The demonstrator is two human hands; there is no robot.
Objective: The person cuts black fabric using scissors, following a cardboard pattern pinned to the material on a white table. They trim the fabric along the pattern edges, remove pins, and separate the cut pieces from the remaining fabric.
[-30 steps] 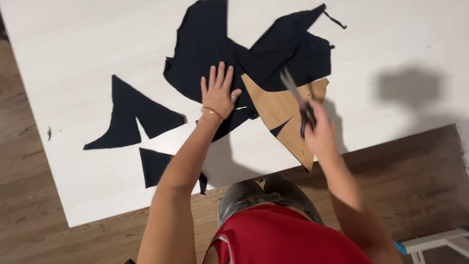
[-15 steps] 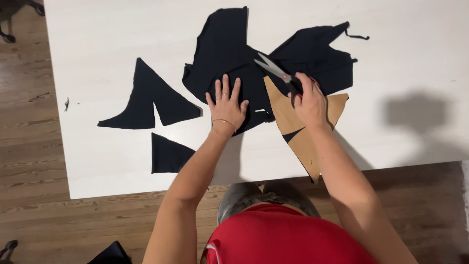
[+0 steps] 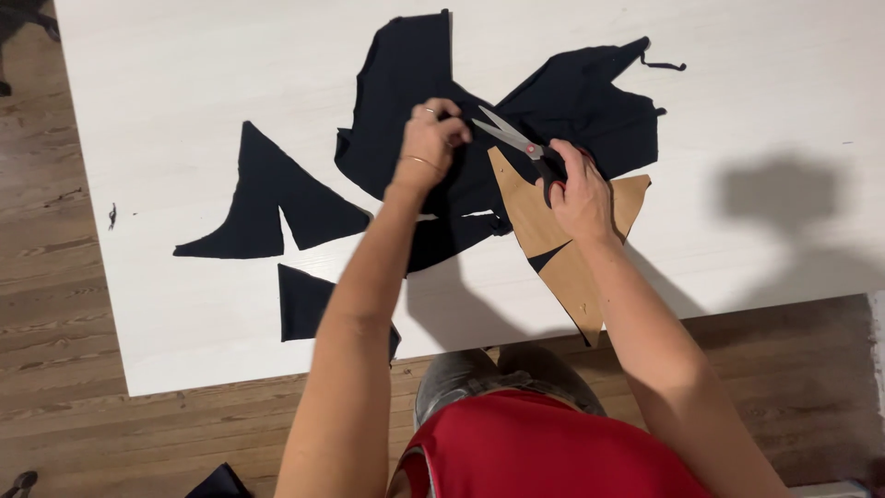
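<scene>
Now, fabric: black cloth (image 3: 553, 120) lying mid-desk (image 3: 184, 92), likely limp and light; best pinched at an edge.
Left hand (image 3: 431, 138): closed, pinching cloth.
Right hand (image 3: 579, 194): gripping scissors (image 3: 516, 140), blades parted, over brown pattern (image 3: 553, 249).

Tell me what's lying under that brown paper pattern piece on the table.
Black fabric runs beneath the brown paper pattern, showing along its upper edge and through a small gap. The white table lies below. The right hand, holding scissors, covers part of the pattern.
</scene>
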